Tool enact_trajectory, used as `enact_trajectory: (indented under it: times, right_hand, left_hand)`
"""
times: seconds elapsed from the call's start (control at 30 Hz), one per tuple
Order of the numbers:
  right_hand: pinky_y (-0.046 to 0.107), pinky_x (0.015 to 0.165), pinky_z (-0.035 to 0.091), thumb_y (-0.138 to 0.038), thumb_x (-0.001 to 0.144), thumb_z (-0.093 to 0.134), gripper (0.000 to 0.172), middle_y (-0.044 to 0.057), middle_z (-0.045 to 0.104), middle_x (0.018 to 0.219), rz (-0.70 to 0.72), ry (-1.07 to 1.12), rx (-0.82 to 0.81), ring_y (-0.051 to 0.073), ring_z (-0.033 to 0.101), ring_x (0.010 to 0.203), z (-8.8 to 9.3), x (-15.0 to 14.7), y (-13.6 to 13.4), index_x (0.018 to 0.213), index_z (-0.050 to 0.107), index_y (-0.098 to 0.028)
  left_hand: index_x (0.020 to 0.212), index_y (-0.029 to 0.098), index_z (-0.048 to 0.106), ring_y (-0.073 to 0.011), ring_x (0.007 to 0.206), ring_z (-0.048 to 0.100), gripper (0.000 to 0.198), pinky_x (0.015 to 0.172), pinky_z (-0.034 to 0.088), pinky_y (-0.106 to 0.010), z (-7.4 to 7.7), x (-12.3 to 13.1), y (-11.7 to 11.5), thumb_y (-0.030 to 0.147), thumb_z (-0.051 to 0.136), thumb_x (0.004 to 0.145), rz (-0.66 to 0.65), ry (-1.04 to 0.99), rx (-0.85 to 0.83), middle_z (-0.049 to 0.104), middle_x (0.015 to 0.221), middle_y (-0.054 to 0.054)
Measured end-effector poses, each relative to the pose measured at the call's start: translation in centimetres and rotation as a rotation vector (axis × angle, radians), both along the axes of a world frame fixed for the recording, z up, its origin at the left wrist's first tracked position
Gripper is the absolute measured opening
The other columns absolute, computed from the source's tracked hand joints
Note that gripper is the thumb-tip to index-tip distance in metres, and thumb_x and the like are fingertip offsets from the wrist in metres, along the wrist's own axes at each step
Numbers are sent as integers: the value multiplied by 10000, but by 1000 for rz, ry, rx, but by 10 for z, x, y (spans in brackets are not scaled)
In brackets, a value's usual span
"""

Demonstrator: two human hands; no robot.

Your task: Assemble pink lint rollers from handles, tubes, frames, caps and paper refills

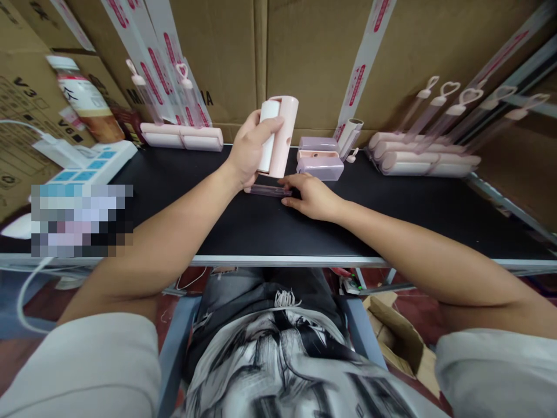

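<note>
Raised over the black table, my left hand (250, 145) is closed around a pink lint roller head (285, 139) with a white paper roll in it. A small hole shows in its pink housing. Below it, the thumb and fingers of my right hand (315, 196) close on one end of a translucent purplish handle (267, 190), which lies low along the tabletop. The handle's far left end is partly under my left hand. Just beyond my right hand sit translucent purple covers (322, 168) and a pink housing piece (319, 155).
Assembled lint rollers with heart-loop handles stand at the back left (183, 137) and back right (429, 165). A white roll (349, 139) leans behind the covers. On the left are a drink bottle (87, 98) and a power strip (102, 168). Cardboard boxes (304, 64) line the back.
</note>
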State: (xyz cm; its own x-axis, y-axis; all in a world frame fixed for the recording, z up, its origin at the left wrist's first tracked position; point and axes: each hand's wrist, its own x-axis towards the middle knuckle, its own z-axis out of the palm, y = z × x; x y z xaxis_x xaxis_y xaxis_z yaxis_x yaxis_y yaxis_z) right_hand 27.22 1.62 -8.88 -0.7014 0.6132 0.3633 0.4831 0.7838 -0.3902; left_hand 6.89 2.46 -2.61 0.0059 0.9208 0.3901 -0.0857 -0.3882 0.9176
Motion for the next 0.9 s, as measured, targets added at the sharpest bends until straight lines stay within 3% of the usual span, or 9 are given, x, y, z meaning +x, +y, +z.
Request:
enact_trajectory:
  times: [0.1, 0.3, 0.43, 0.57, 0.73, 0.9]
  right_hand:
    - [496, 1043, 569, -189, 937, 814, 207, 112, 840, 1035, -11, 9, -2, 322, 771, 1015, 1, 2, 1, 1140, 836, -157]
    - [440, 931, 597, -328, 1004, 757, 204, 104, 862, 1060, -45, 243, 39, 297, 782, 978, 6, 10, -2, 1132, 843, -195]
    - [410, 846, 628, -507, 1041, 763, 279, 69, 863, 1002, -29, 596, 41, 261, 808, 905, 14, 12, -5, 1055, 798, -230]
    - [422, 805, 669, -688, 1048, 744, 409, 49, 824, 953, -34, 849, 32, 248, 812, 852, 21, 10, -13, 1048, 748, -279]
    - [398, 591, 613, -741, 1030, 730, 448, 23, 753, 891, -43, 820, 31, 197, 692, 621, 27, 13, -25, 1063, 774, -297]
    - [403, 650, 586, -681, 1068, 694, 408, 44, 747, 899, -5, 747, 94, 211, 671, 708, 27, 17, -27, 1027, 778, -284]
  left_hand:
    - [1153, 247, 582, -230, 953, 820, 294, 760, 640, -333, 0, 1, -1, 502, 686, 1051, -1, -13, 6, 755, 954, -27]
    - [1151, 249, 596, -220, 872, 790, 311, 738, 649, -339, 0, 0, 0, 507, 710, 1021, -26, -49, -35, 763, 948, -34]
    - [1185, 254, 611, -264, 904, 815, 396, 700, 668, -380, -7, 3, -2, 629, 621, 1057, -90, 11, -80, 788, 1022, -77]
    - [1278, 262, 613, -279, 929, 825, 407, 706, 678, -403, -12, 14, -13, 605, 616, 1059, -169, 52, -64, 765, 997, -55]
    - [1255, 261, 596, -275, 957, 816, 430, 760, 666, -401, -9, 21, -24, 632, 621, 1039, -175, 48, -3, 686, 932, -27]
    - [1201, 270, 563, -276, 984, 788, 438, 829, 660, -418, -6, 16, -21, 612, 698, 963, -174, 41, 13, 658, 952, -31]
